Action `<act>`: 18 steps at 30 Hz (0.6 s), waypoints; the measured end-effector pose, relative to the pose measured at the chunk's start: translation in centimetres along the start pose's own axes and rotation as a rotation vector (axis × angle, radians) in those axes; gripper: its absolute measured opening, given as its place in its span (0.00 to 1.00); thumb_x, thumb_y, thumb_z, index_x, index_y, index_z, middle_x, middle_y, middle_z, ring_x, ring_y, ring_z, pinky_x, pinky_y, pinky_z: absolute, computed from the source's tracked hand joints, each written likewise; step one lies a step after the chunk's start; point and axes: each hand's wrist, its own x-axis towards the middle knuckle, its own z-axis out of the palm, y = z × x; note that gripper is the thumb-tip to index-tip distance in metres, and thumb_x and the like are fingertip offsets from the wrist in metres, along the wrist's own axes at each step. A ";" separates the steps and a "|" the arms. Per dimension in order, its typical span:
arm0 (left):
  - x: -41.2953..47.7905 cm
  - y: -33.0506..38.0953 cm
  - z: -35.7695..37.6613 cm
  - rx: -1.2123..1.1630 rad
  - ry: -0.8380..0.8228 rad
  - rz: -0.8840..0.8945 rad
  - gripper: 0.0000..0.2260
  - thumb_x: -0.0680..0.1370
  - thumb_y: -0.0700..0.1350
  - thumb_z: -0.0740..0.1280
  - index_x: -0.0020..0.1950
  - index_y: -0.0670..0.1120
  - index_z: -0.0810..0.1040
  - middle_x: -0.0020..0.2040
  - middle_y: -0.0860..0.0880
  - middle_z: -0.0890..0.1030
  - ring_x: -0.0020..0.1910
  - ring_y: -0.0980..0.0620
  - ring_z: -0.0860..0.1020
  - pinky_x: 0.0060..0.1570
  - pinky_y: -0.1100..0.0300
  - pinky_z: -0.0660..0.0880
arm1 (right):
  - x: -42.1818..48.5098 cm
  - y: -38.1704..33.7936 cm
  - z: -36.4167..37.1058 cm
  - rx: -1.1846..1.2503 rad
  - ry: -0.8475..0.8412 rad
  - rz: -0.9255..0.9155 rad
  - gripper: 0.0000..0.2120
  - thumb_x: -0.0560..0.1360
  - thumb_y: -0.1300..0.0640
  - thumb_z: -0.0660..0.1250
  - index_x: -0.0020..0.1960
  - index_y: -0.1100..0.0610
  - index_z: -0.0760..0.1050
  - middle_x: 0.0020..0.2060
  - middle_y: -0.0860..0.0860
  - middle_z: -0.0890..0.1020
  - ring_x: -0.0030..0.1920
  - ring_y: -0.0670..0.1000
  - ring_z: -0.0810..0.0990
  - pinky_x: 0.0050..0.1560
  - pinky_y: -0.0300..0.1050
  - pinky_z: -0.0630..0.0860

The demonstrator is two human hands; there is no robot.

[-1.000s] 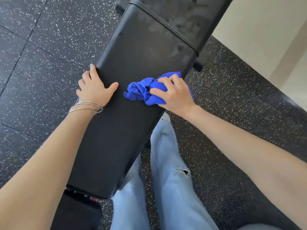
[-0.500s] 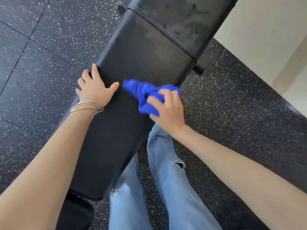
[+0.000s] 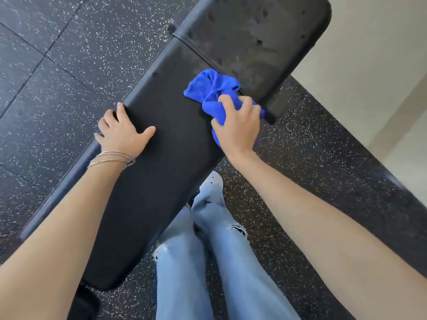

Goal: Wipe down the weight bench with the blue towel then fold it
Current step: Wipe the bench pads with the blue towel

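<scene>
A black padded weight bench (image 3: 166, 172) runs diagonally from lower left to upper right. Its far pad (image 3: 254, 35) looks smudged and marked. The bunched blue towel (image 3: 212, 88) lies on the long pad, close to the gap between the two pads and near the right edge. My right hand (image 3: 235, 125) grips the near part of the towel with curled fingers. My left hand (image 3: 122, 132) rests flat on the bench's left side, fingers over the edge, thumb spread, with thin bangles on the wrist.
My legs in light blue ripped jeans (image 3: 208, 262) stand against the bench's right side. Black speckled rubber flooring (image 3: 57, 77) surrounds the bench. A pale wall (image 3: 374, 65) rises at the upper right, close to the bench's far end.
My right hand has pushed the towel away from me along the pad, toward the gap between the pads. My left hand stays planted on the left edge.
</scene>
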 end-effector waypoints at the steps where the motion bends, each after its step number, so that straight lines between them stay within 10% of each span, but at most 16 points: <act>1: 0.1 -0.1 0.0 0.002 -0.004 0.000 0.40 0.74 0.58 0.67 0.77 0.43 0.50 0.76 0.39 0.56 0.74 0.38 0.55 0.71 0.38 0.53 | -1.5 -0.7 0.5 0.002 0.006 -0.132 0.17 0.64 0.54 0.72 0.52 0.51 0.78 0.52 0.60 0.77 0.42 0.59 0.73 0.43 0.51 0.72; 7: 0.3 -1.4 -0.4 -0.009 -0.011 0.053 0.36 0.75 0.59 0.64 0.77 0.46 0.54 0.75 0.41 0.57 0.73 0.39 0.57 0.69 0.40 0.56 | 0.1 1.6 0.2 -0.194 -0.006 -1.271 0.10 0.65 0.57 0.69 0.44 0.45 0.79 0.45 0.54 0.83 0.36 0.57 0.77 0.35 0.47 0.73; 13: 0.5 -1.5 -0.3 -0.016 0.021 0.066 0.35 0.75 0.59 0.65 0.76 0.45 0.57 0.73 0.41 0.61 0.72 0.39 0.60 0.68 0.39 0.58 | 7.4 -1.2 -0.5 -0.244 0.014 -0.398 0.20 0.69 0.40 0.64 0.61 0.40 0.74 0.62 0.53 0.75 0.59 0.62 0.73 0.53 0.54 0.71; 18: 0.9 -1.0 -0.6 -0.046 -0.028 0.035 0.36 0.75 0.60 0.64 0.76 0.45 0.56 0.74 0.42 0.60 0.72 0.40 0.59 0.69 0.37 0.56 | 5.2 -5.1 1.4 -0.239 -0.090 -0.295 0.21 0.71 0.37 0.63 0.62 0.40 0.72 0.66 0.54 0.71 0.61 0.62 0.69 0.54 0.55 0.68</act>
